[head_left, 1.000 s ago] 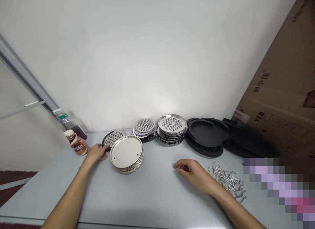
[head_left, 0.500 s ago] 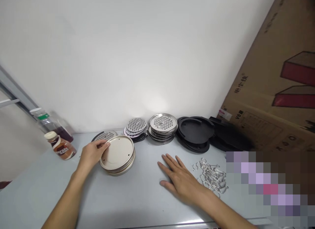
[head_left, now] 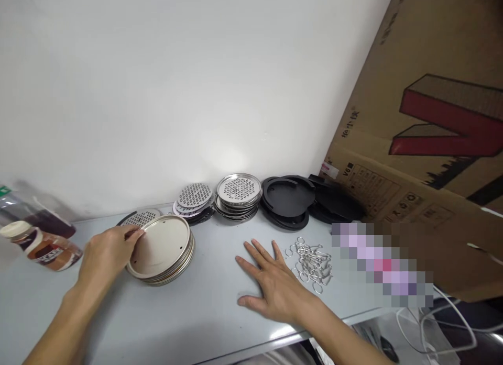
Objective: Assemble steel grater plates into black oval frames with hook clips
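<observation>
My left hand pinches the left rim of the top disc in a stack of round, shallow metal plates. That top plate is cream-silver with small holes near its edge, and its thumb-side rim is partly hidden by my fingers. On the grey table, my right hand lies palm down with fingers spread, holding nothing. Close to its right is a loose pile of thin wire hooks with ring ends. Behind the plates rests a perforated grey disc, partly covered.
Along the wall stand small perforated discs, a stack of perforated metal discs and black round trays. A brown-labelled bottle lies tilted at left beside a clear bottle. A large cardboard box leans at right; white cables hang below.
The camera view has swung to the right, so everything sits further left in the picture. My right hand's fingers have spread wider. My left hand stays at the top plate's rim.
</observation>
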A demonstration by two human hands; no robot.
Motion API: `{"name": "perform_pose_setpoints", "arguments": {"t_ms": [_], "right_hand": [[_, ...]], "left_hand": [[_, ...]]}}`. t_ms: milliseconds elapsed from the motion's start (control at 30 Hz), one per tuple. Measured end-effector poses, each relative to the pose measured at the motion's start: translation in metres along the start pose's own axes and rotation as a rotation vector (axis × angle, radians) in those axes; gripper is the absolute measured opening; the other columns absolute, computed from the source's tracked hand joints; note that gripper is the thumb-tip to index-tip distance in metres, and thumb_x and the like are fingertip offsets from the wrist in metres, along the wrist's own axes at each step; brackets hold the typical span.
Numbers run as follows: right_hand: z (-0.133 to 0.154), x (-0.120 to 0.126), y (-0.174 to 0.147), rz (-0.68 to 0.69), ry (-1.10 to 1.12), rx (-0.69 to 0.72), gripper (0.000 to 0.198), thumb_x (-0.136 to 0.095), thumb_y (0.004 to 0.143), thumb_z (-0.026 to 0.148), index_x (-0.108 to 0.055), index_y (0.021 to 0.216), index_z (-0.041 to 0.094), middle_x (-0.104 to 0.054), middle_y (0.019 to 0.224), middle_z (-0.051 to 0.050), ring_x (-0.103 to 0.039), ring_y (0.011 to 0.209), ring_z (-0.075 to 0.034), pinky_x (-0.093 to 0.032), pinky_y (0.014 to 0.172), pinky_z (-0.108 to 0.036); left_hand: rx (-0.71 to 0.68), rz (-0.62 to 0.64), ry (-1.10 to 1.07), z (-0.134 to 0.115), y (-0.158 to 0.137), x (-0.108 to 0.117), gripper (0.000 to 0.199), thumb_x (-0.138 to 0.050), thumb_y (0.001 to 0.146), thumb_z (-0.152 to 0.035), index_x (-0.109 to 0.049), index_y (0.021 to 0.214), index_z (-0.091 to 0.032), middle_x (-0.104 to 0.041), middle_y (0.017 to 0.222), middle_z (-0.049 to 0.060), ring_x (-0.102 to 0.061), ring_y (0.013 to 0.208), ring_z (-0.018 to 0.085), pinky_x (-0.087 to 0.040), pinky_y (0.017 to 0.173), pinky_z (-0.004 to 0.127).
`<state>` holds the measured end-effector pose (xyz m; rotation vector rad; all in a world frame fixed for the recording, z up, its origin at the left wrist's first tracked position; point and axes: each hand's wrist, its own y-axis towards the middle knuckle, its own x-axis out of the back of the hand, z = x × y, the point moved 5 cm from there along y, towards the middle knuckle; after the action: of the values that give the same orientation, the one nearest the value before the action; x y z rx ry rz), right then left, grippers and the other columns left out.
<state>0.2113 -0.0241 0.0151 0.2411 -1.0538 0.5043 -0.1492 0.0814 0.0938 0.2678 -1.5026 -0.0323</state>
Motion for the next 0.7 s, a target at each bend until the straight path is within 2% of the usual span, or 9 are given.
{"name": "perform_pose_setpoints", "arguments": {"t_ms": [100,267,367,433,500,567,633,700], "right_hand": [[-0.002,0.004,0.000,-0.012,0.023,0.002,0.087,-0.051,0.082,0.075,-0.030,0.153,0.029,-0.013,0.163,-0.012,-0.005,0.151,-0.032,0.007,0.116,-0.062],[-0.005,0.007,-0.001,-0.030,0.044,0.006,0.087,-0.054,0.080,0.075,-0.033,0.151,0.028,-0.017,0.162,-0.013,-0.007,0.151,-0.031,0.007,0.117,-0.060],[-0.009,0.007,-0.001,-0.025,0.041,-0.018,0.093,-0.055,0.076,0.078,-0.032,0.152,0.028,-0.011,0.163,-0.014,-0.003,0.150,-0.033,0.007,0.116,-0.062],[-0.011,0.007,-0.002,-0.023,0.044,-0.030,0.096,-0.054,0.075,0.080,-0.030,0.153,0.028,-0.009,0.163,-0.014,-0.002,0.150,-0.033,0.008,0.116,-0.062],[-0.013,0.008,-0.002,-0.020,0.057,-0.030,0.100,-0.055,0.074,0.080,-0.027,0.154,0.027,-0.009,0.163,-0.013,-0.002,0.151,-0.033,0.010,0.116,-0.060],[-0.015,0.009,-0.003,-0.013,0.080,-0.026,0.108,-0.060,0.070,0.080,-0.021,0.155,0.026,-0.011,0.163,-0.012,-0.004,0.151,-0.033,0.010,0.117,-0.058],[-0.018,0.011,-0.003,-0.008,0.112,-0.019,0.117,-0.066,0.067,0.077,-0.013,0.157,0.024,-0.014,0.163,-0.012,-0.006,0.151,-0.032,0.009,0.119,-0.056],[-0.021,0.013,-0.004,-0.021,0.142,-0.009,0.107,-0.064,0.076,0.069,-0.009,0.157,0.024,-0.017,0.163,-0.009,-0.009,0.151,-0.029,0.006,0.121,-0.053]], "left_hand": [[-0.051,0.024,0.095,-0.004,0.002,0.001,0.044,-0.033,0.095,-0.044,-0.069,0.112,-0.024,-0.075,0.101,0.010,-0.068,0.092,0.035,-0.047,0.077,0.039],[-0.035,0.014,0.135,-0.009,0.002,0.016,0.046,-0.027,0.096,-0.044,-0.065,0.109,-0.022,-0.075,0.088,0.014,-0.068,0.084,0.037,-0.047,0.069,0.040],[0.001,-0.093,0.095,-0.011,-0.002,0.036,0.044,-0.028,0.094,-0.044,-0.065,0.104,-0.023,-0.074,0.084,0.010,-0.068,0.080,0.035,-0.047,0.068,0.038],[0.028,-0.196,0.005,-0.013,-0.010,0.049,0.042,-0.030,0.092,-0.047,-0.065,0.102,-0.024,-0.074,0.080,0.007,-0.068,0.079,0.033,-0.048,0.070,0.038],[0.021,-0.236,-0.112,-0.020,-0.023,0.055,0.041,-0.034,0.088,-0.049,-0.064,0.105,-0.026,-0.073,0.074,0.003,-0.069,0.077,0.033,-0.049,0.069,0.038],[-0.010,-0.149,-0.265,-0.034,-0.041,0.047,0.040,-0.039,0.084,-0.050,-0.065,0.106,-0.030,-0.072,0.067,0.001,-0.069,0.071,0.032,-0.050,0.063,0.036],[-0.061,0.017,-0.446,-0.054,-0.065,0.028,0.038,-0.043,0.081,-0.051,-0.067,0.104,-0.032,-0.072,0.065,0.000,-0.069,0.067,0.029,-0.050,0.059,0.034],[-0.152,0.159,-0.601,-0.076,-0.089,0.004,0.037,-0.043,0.083,-0.051,-0.066,0.103,-0.031,-0.074,0.071,0.001,-0.070,0.069,0.027,-0.052,0.062,0.032]]}}
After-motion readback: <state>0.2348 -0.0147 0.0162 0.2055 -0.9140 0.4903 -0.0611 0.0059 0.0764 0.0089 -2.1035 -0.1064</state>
